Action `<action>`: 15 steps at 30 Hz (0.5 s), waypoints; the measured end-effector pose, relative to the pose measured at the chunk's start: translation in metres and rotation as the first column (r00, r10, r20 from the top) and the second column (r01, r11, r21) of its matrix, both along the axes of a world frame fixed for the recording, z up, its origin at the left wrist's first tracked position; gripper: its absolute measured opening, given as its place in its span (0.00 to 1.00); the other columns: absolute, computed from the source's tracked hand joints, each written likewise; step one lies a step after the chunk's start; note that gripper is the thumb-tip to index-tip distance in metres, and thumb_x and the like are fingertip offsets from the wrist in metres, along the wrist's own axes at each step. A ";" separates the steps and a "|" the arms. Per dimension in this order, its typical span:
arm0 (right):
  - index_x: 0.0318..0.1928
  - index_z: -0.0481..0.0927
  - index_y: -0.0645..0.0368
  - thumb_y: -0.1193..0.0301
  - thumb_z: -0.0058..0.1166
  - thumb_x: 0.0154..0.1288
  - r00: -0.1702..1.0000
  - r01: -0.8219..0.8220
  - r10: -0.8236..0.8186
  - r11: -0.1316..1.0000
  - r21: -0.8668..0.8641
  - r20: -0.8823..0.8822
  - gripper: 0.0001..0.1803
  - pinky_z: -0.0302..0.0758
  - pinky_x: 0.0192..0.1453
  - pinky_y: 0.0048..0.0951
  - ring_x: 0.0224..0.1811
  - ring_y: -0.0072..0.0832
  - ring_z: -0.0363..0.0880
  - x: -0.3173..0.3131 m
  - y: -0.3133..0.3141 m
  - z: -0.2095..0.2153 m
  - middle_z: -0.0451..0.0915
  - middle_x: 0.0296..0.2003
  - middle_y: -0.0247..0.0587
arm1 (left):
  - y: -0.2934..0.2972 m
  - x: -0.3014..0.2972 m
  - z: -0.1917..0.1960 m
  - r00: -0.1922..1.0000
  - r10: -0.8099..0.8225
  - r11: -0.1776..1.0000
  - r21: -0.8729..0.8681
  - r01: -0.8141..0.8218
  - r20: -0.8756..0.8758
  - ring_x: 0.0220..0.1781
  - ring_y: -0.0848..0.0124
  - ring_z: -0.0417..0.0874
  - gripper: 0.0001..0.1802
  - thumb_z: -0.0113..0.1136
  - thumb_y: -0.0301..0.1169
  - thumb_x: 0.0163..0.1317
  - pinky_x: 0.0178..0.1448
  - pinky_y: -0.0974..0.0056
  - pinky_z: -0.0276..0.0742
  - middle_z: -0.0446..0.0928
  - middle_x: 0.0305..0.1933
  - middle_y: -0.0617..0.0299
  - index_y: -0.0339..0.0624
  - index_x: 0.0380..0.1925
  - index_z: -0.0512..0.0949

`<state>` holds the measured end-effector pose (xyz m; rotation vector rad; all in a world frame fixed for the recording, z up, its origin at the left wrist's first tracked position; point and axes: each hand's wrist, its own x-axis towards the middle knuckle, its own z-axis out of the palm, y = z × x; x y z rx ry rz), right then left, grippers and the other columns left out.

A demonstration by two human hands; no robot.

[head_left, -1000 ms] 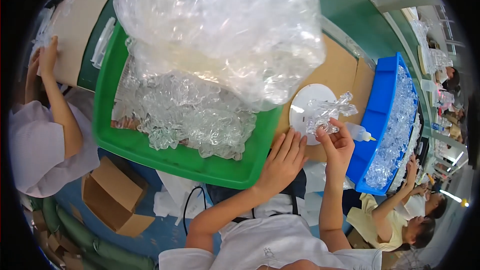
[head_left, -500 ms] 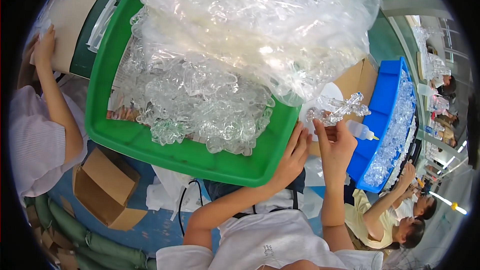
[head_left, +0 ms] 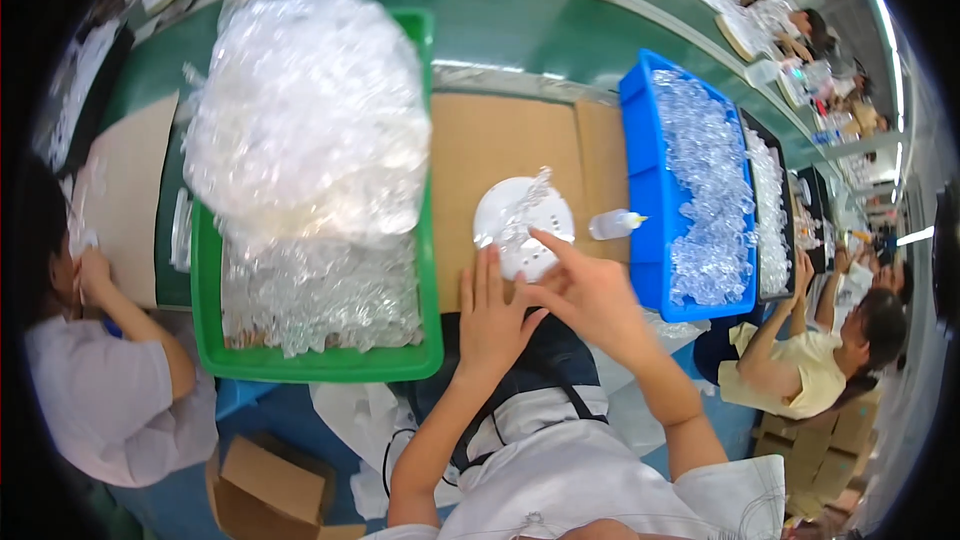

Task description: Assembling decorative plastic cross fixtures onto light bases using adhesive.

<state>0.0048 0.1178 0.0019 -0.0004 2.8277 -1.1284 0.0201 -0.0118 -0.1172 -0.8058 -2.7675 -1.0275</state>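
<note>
**Desk:** Factory bench, seen from the head camera: a flat brown cardboard sheet [head_left: 500, 155] covers the green worktop [head_left: 520, 30]. What do the hands have?

**Photographer:** The left hand [head_left: 492, 315] lies flat with fingers straight and together, its tips touching the near rim of a round white plastic disc [head_left: 522, 225], probably to steady it. It grips nothing. The right hand [head_left: 590, 290] points its forefinger onto the disc beside a small clear plastic piece [head_left: 522, 210] standing there. Whether thumb and finger pinch that piece, I cannot tell.

**Desk:** And around the grip?

**Photographer:** Just right of the disc lies a small clear squeeze bottle with a yellow tip [head_left: 615, 225], touching a blue plastic crate heaped with clear plastic parts [head_left: 640, 170]. Left of the hands sits a green plastic tray of similar parts [head_left: 330, 365], with a bulging clear plastic bag [head_left: 305, 115] on top. Both bins stand within reach.

**Desk:** Anything in the way?

**Photographer:** Nothing between hands and disc. One seated worker's arm [head_left: 130, 315] is far left, other workers [head_left: 800, 355] far right, well apart.
</note>
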 end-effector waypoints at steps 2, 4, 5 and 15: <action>0.49 0.80 0.53 0.73 0.62 0.55 0.994 0.107 -0.110 0.991 0.084 0.026 0.19 0.73 0.28 0.22 0.24 0.27 0.80 0.005 0.052 0.047 0.81 0.25 0.40 | 0.000 0.001 0.002 1.000 -0.009 1.000 -0.015 0.009 -0.008 0.72 0.42 0.51 0.30 0.62 0.46 0.55 0.69 0.37 0.49 0.51 0.69 0.34 0.38 0.52 0.72; 0.45 0.82 0.53 0.74 0.62 0.53 0.959 0.248 -0.188 0.918 0.309 -0.211 0.16 0.73 0.30 0.23 0.25 0.29 0.80 -0.007 0.131 0.063 0.82 0.25 0.39 | 0.002 0.001 0.008 1.000 -0.009 0.998 -0.064 0.008 -0.015 0.72 0.42 0.51 0.29 0.61 0.48 0.56 0.68 0.37 0.49 0.51 0.69 0.34 0.37 0.50 0.74; 0.43 0.82 0.53 0.74 0.62 0.51 0.973 0.211 -0.152 0.891 0.403 -0.174 0.16 0.74 0.32 0.26 0.29 0.29 0.80 -0.018 0.176 0.055 0.81 0.28 0.38 | -0.001 0.002 0.010 1.000 -0.003 0.997 -0.083 0.002 -0.016 0.72 0.42 0.51 0.29 0.61 0.47 0.56 0.69 0.37 0.48 0.50 0.70 0.34 0.38 0.51 0.74; 0.29 0.83 0.55 0.76 0.55 0.51 0.969 -0.133 0.237 0.289 0.948 0.064 0.05 0.78 0.39 0.35 0.46 0.37 0.75 -0.023 0.272 -0.023 0.76 0.37 0.37 | 0.004 -0.007 0.017 1.000 0.006 0.971 -0.240 -0.013 -0.030 0.72 0.44 0.51 0.28 0.60 0.47 0.57 0.69 0.37 0.47 0.50 0.70 0.34 0.39 0.52 0.74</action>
